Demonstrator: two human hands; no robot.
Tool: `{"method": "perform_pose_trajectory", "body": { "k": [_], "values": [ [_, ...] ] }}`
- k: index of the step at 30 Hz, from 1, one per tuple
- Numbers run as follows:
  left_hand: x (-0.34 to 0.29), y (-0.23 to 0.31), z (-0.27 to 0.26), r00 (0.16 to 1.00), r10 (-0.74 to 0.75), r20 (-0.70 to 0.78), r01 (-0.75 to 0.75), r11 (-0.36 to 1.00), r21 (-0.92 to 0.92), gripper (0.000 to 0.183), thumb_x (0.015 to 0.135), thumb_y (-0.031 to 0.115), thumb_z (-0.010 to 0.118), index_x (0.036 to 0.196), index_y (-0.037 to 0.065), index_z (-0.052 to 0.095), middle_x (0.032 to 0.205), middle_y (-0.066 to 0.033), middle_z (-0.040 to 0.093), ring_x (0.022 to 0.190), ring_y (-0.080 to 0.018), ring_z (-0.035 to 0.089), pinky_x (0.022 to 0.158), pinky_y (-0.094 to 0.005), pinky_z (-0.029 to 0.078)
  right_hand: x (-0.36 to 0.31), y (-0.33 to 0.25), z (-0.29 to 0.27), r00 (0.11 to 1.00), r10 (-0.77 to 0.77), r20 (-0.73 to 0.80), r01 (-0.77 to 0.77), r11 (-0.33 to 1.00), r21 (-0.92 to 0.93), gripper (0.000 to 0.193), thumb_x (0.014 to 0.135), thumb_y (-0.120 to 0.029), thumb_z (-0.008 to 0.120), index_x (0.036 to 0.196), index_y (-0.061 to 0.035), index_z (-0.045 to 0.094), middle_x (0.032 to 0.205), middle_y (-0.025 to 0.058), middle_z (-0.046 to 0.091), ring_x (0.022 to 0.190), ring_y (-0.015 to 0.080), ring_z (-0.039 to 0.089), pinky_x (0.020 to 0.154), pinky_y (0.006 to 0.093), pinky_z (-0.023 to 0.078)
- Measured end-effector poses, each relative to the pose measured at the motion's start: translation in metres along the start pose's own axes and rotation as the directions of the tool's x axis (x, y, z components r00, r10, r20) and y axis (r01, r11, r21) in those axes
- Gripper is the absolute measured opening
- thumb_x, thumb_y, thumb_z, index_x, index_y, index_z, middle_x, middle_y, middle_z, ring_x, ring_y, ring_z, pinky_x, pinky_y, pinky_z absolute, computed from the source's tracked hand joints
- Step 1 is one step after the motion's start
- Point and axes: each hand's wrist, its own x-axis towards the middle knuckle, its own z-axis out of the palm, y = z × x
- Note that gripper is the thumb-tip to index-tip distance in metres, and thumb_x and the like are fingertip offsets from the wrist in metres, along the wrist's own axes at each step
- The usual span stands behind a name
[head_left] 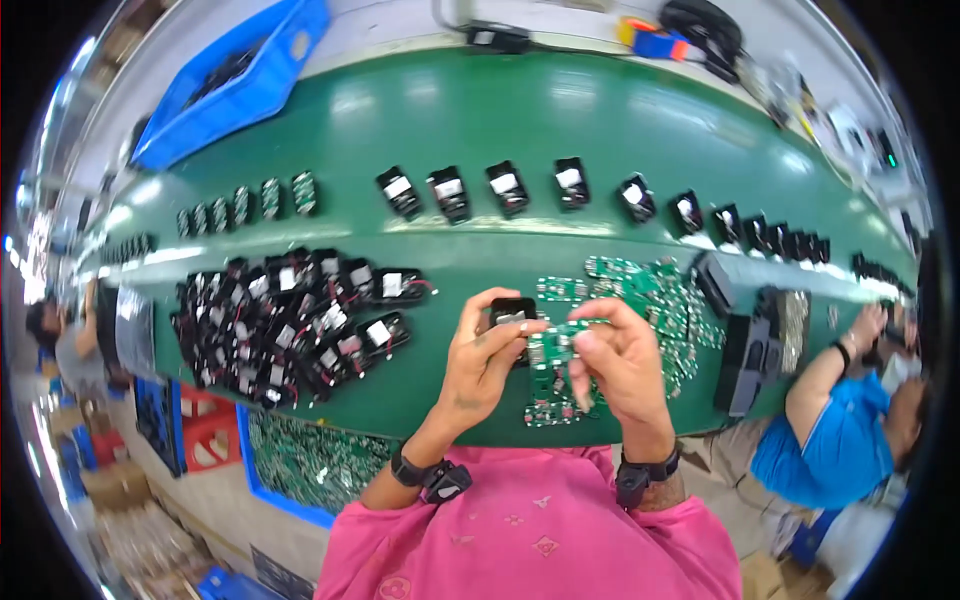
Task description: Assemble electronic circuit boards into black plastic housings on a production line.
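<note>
My left hand (478, 365) is closed around a small black plastic housing (513, 309), its thumb and a finger reaching toward the board beside it. Between the fingers of my right hand (622, 365) is a green circuit board (550, 349), held just right of the housing. Whether the board touches the housing I cannot tell. Below and beyond my right hand spreads a pile of loose green circuit boards (672, 310). To the left of my hands lies a heap of black housings (290, 325) with white labels and thin red wires.
Across the green table (450, 110) runs a row of black housings (507, 187), continued at left by upright green boards (271, 198). A blue bin (220, 90) stands far left. Black trays (742, 365) sit right, near a co-worker in blue (825, 440). Below the edge is a bin of boards (315, 455).
</note>
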Motion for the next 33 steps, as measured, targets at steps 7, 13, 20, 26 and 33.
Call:
{"method": "perform_pose_trajectory", "body": {
  "k": [7,13,20,26,33],
  "values": [
    [0.005,-0.004,0.023,1.000,0.002,0.004,-0.002,1.000,0.021,0.021,0.086,-0.008,0.057,0.102,0.000,0.067,0.132,-0.0145,0.047,0.101,-0.0247,0.060,0.086,-0.0343,0.051,0.004,0.000,-0.004,0.997,0.061,-0.049,-0.064,0.996,-0.060,0.021,0.096,-0.008,0.061,0.114,0.0005,0.054,0.070,0.0052,0.064,0.052,0.0092,0.059,0.046,0.0217,0.047],
    [0.008,0.002,0.017,0.996,-0.082,0.045,0.080,0.996,0.050,0.021,0.086,-0.006,0.056,0.103,-0.002,0.066,0.133,-0.0142,0.047,0.106,-0.0206,0.058,0.088,-0.0316,0.050,0.000,0.004,-0.008,0.994,0.087,-0.069,-0.093,0.992,-0.090,0.022,0.095,-0.008,0.062,0.114,-0.0003,0.053,0.069,0.0045,0.064,0.052,0.0081,0.058,0.045,0.0209,0.044],
    [0.012,0.019,0.028,0.956,-0.290,0.046,0.266,0.787,-0.557,0.061,0.083,-0.001,0.067,0.141,-0.001,0.045,0.140,-0.0149,0.047,0.121,-0.0214,0.054,0.097,-0.0333,0.048,0.006,0.023,-0.005,0.985,-0.051,-0.164,0.019,0.982,-0.190,0.025,0.095,-0.007,0.063,0.114,-0.0017,0.047,0.068,0.0023,0.060,0.051,0.0069,0.056,0.045,0.0200,0.043],
    [0.015,0.016,0.015,0.863,-0.466,0.196,0.492,0.684,-0.538,0.063,0.087,-0.003,0.062,0.146,0.001,0.041,0.128,-0.0126,0.059,0.111,-0.0162,0.060,0.097,-0.0300,0.049,0.006,0.029,-0.007,0.862,-0.506,-0.036,0.306,0.575,-0.759,0.031,0.086,-0.008,0.071,0.113,-0.0032,0.058,0.097,0.0096,0.059,0.076,0.0135,0.057,0.057,0.0274,0.045],
    [0.014,0.018,0.023,0.859,-0.471,0.201,0.496,0.666,-0.557,0.060,0.088,-0.003,0.062,0.145,0.000,0.041,0.125,-0.0154,0.059,0.104,-0.0157,0.062,0.089,-0.0319,0.057,0.009,0.030,-0.010,0.873,-0.488,0.001,0.346,0.617,-0.707,0.018,0.084,-0.011,0.072,0.102,-0.0063,0.075,0.128,0.0137,0.052,0.121,0.0253,0.048,0.097,0.0371,0.044]
  ]
}}
